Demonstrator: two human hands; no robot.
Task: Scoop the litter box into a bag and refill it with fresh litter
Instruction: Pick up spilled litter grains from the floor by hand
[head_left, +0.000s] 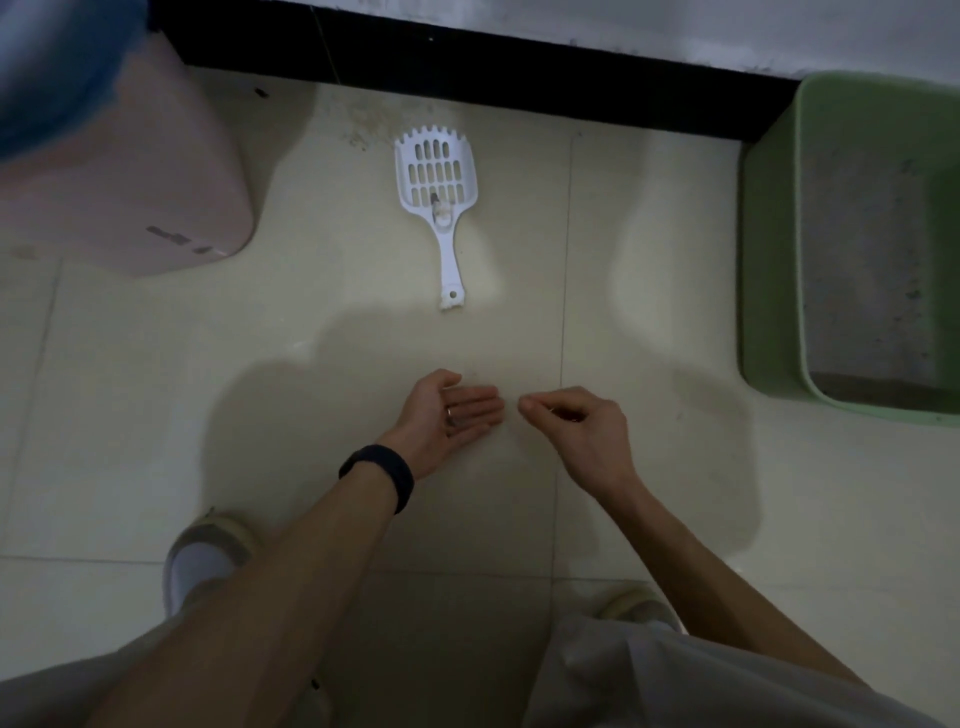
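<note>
A white slotted litter scoop lies flat on the tiled floor ahead of me, handle toward me, with a small clump stuck at the base of its blade. The green litter box stands at the right and has a thin layer of grey litter inside. My left hand is held palm up with straight fingers, low over the floor. My right hand sits just right of it, fingers curled and thumb meeting forefinger near the left fingertips. I see nothing between them. Both hands are well short of the scoop.
A pink bin stands at the far left with a blue bag over its top. A black skirting runs along the wall behind. Scattered litter grains lie near the scoop's tip. My feet and knees are at the bottom.
</note>
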